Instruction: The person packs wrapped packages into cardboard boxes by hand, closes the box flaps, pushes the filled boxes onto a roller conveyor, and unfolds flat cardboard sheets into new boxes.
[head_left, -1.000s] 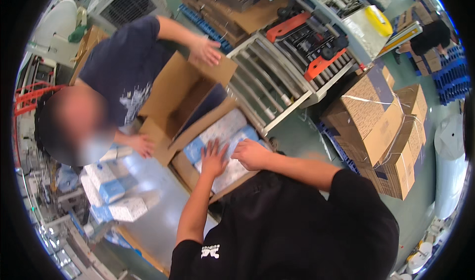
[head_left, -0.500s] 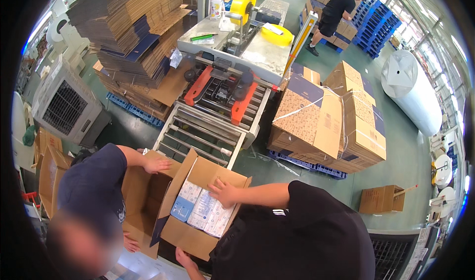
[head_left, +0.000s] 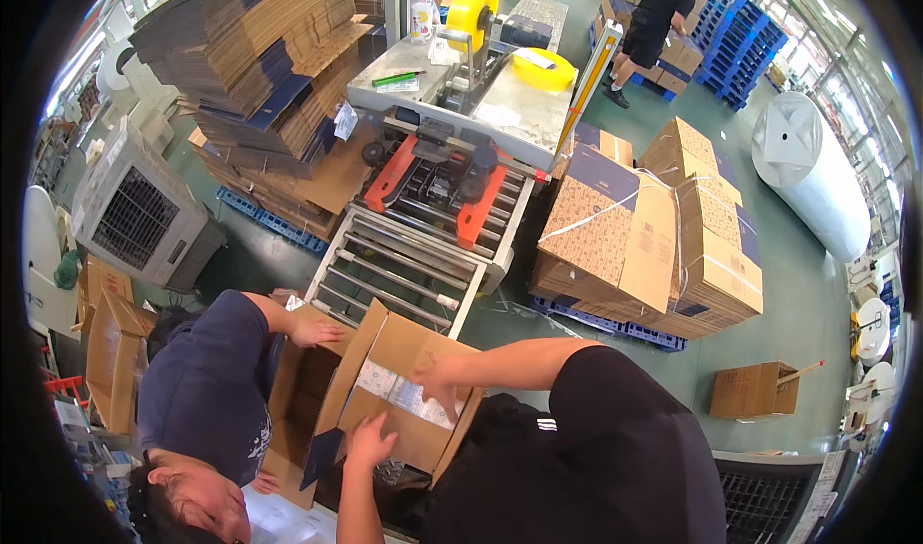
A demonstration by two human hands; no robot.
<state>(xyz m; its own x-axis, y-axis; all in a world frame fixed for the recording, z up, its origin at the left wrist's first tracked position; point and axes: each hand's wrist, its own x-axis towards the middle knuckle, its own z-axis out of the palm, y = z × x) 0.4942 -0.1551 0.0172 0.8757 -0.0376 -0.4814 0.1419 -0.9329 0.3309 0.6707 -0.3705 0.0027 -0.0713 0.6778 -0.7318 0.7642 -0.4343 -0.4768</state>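
Observation:
An open cardboard carton (head_left: pixel 358 357) sits in front of me, packed with white patterned small boxes (head_left: pixel 380 381). Its near flap (head_left: pixel 415 438) is folded inward over part of them. My left hand (head_left: pixel 368 440) rests at that flap, its fingers apart. From the right, my right hand (head_left: pixel 439 383) reaches over the carton with fingers pointing down at the small boxes, apparently gripping nothing. Just left of it stands a second open carton (head_left: pixel 300 385); a co-worker's hand (head_left: pixel 312 329) lies on its far edge.
Beyond the cartons a roller conveyor (head_left: pixel 385 280) leads to a taping machine with a yellow tape roll (head_left: pixel 473 13). Flat cardboard stacks (head_left: pixel 260 44) rise at the far left. Strapped cartons (head_left: pixel 615 246) stand on a pallet to the right. The co-worker (head_left: pixel 207 381) leans in from the left.
My left hand has risen from below the carton onto its near flap, which has swung inward over the small boxes. My right hand has shifted slightly right, fingers now pointing down. The co-worker's head has moved.

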